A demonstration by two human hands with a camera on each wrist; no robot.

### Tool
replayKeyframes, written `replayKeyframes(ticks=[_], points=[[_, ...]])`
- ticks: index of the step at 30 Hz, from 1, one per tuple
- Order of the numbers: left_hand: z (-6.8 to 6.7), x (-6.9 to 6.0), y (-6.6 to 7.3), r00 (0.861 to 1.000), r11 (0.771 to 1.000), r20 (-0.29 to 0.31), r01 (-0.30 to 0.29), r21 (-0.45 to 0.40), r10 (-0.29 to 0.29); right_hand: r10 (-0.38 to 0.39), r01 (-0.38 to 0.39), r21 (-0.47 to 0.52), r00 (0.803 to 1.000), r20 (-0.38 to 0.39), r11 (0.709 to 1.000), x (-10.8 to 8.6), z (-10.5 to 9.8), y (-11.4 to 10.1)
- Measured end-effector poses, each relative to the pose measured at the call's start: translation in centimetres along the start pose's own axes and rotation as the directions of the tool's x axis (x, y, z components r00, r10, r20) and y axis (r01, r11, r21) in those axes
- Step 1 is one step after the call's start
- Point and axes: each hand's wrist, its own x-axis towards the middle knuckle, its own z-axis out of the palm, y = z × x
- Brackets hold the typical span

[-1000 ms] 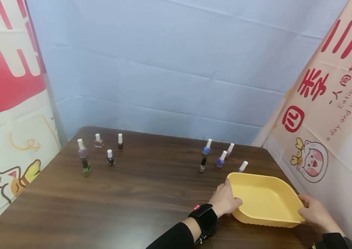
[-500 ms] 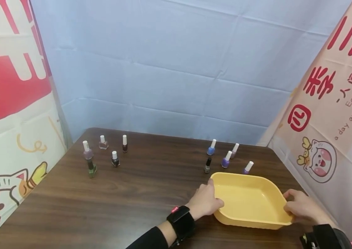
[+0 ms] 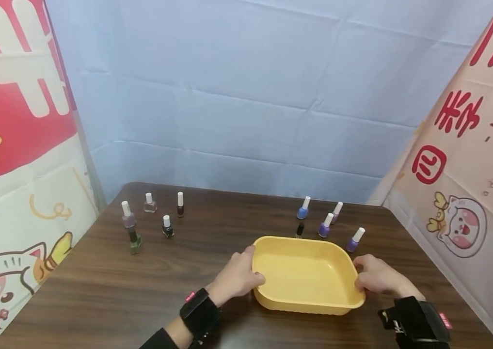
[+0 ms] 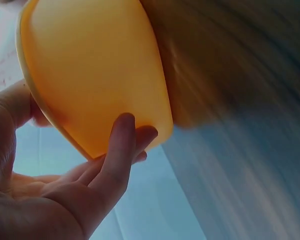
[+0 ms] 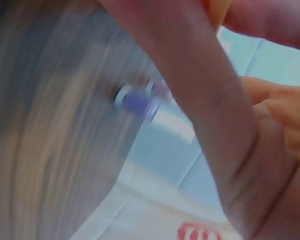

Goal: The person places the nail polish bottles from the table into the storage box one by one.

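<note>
A rectangular yellow tray (image 3: 303, 275) is gripped at opposite ends by the left hand (image 3: 235, 274) and right hand (image 3: 383, 276). Five nail polish bottles (image 3: 324, 229) are grouped beyond it; five further bottles (image 3: 129, 221) are scattered at the wood-grain table's (image 3: 98, 295) far left.

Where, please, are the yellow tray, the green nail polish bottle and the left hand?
Yellow tray (image 3: 304, 276), head view: its bare inner floor.
Green nail polish bottle (image 3: 135, 245), head view: its green body.
Left hand (image 3: 235, 276), head view: the back of the hand.
</note>
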Motion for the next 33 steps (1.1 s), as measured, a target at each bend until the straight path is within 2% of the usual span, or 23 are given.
replayKeyframes(ticks=[5,13,17,23,29,33], points=[[-2.5,-0.7,-2.4,0.999,0.999,-0.002,0.034,-0.013,-0.034,-0.07,0.067,0.054,0.996,0.058,0.996,1.3,1.5,-2.4],[-6.6,-1.2,-5.8,1.0,1.0,0.006,-0.004,0.025,0.004,-0.104,0.095,0.091,0.99,0.099,0.991,3.1,3.8,-5.9],[-8.3,-1.2,-7.3,1.0,1.0,0.026,-0.006,-0.012,0.006,-0.109,0.097,0.12,0.989,0.102,0.988,4.0,4.6,-7.3],[-9.2,-1.4,-8.4,0.999,0.991,0.044,-0.015,-0.131,0.021,-0.088,0.074,0.125,0.99,0.108,0.989,4.5,4.8,-8.3],[-9.5,-1.7,-9.2,0.997,0.97,0.064,-0.028,-0.242,0.045,-0.083,0.066,0.119,0.986,0.141,0.991,4.9,4.8,-8.6],[-9.5,-1.9,-9.9,0.995,0.954,0.083,-0.021,-0.3,0.048,-0.074,0.046,0.158,0.981,0.177,0.986,5.1,5.0,-8.7]])
